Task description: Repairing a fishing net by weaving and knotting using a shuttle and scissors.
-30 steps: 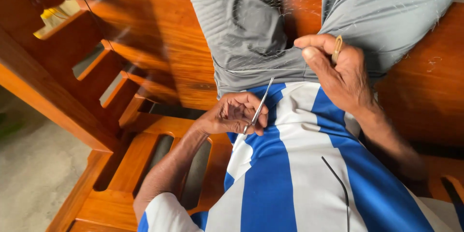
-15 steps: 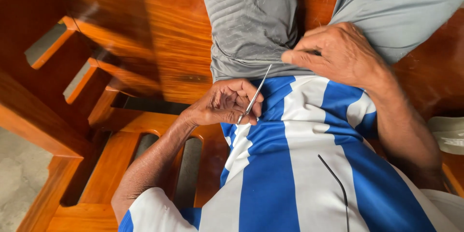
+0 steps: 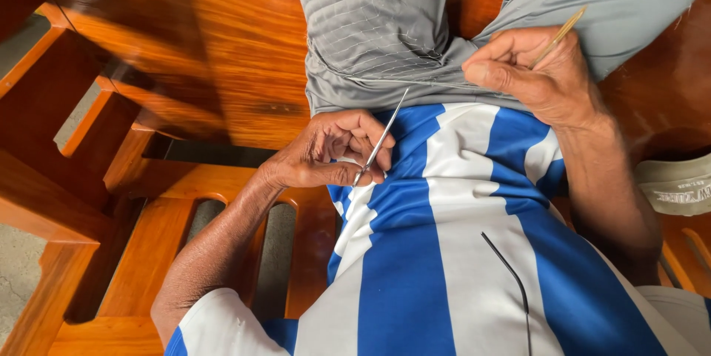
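My left hand (image 3: 333, 152) rests against my blue and white striped shirt (image 3: 415, 252) and pinches a thin metal needle (image 3: 385, 134) that points up toward my lap. A fine, pale net (image 3: 378, 22) lies spread over my grey shorts (image 3: 355, 67). My right hand (image 3: 533, 74) sits higher on the right. Its thumb and fingers pinch a strand of the net, and a slim yellowish stick (image 3: 559, 34) pokes out above its knuckles. A taut thread runs between the two hands.
I sit on a polished wooden bench (image 3: 185, 52) with a slatted armrest (image 3: 133, 252) at my left. A pale cap (image 3: 678, 182) lies at the right edge. A thin black cord (image 3: 511, 267) hangs on my shirt. Grey floor shows at lower left.
My right hand has drawn away to the right and upward, pulling the thread taut, and the yellowish stick now shows in it. My left hand stays at the shirt with the needle.
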